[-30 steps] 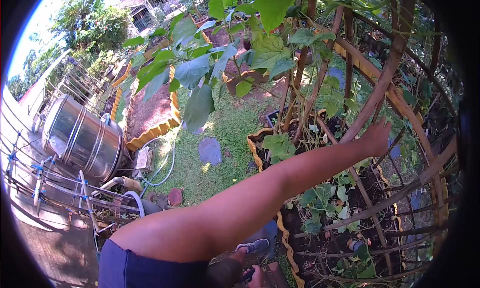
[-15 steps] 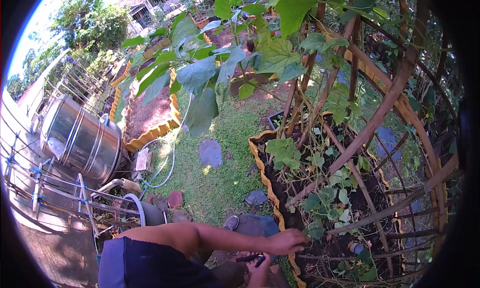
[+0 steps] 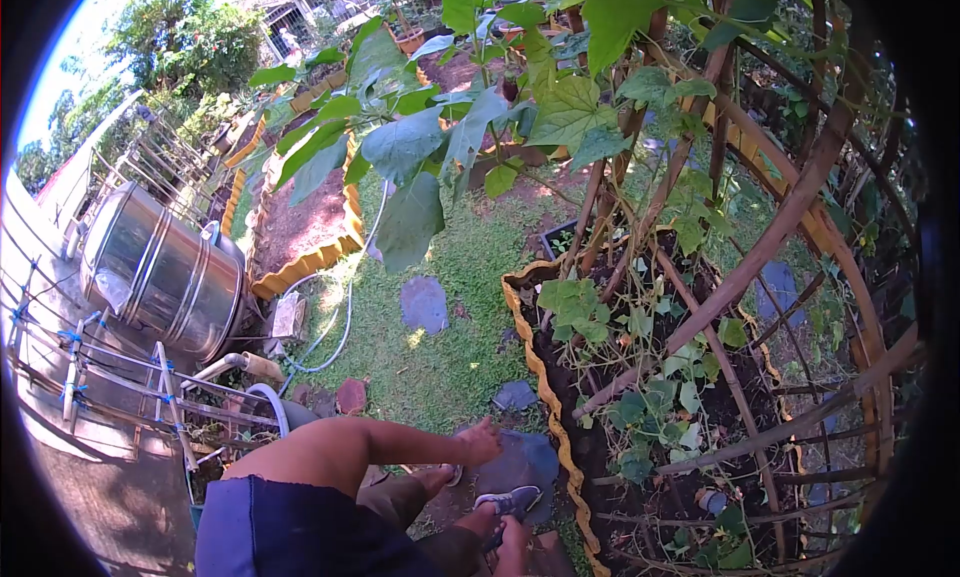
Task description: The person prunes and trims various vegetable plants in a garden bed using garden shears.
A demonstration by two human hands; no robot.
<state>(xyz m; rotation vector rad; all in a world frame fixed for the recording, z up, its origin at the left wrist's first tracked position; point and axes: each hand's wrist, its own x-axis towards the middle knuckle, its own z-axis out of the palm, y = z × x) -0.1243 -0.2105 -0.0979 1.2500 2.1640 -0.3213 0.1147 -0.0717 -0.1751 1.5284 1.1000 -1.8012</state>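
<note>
My left hand [image 3: 480,442] is stretched over the grey stone slab [image 3: 525,462] beside the garden bed, its fingers loosely apart and nothing visible in them. Lower down, my right hand [image 3: 513,547] is closed close to my legs. A small black-handled tool [image 3: 491,540] shows partly against it; its exact kind cannot be made out. My grey shoe [image 3: 512,501] is just above that hand. To the right, leafy vines [image 3: 650,417] grow in dark soil inside the bed's wavy yellow edging [image 3: 548,397].
Crossed wooden poles [image 3: 740,262] form a trellis over the bed. Broad leaves [image 3: 405,142] hang at the top. A metal drum [image 3: 165,272], a tied stick frame [image 3: 120,377] and a hose [image 3: 347,322] are on the left. Stepping stones [image 3: 424,305] lie in the grass.
My left hand has drawn back leftward from the vines at the bed's edge to over the slab. My right hand has shifted slightly down, and the black-handled tool shows less.
</note>
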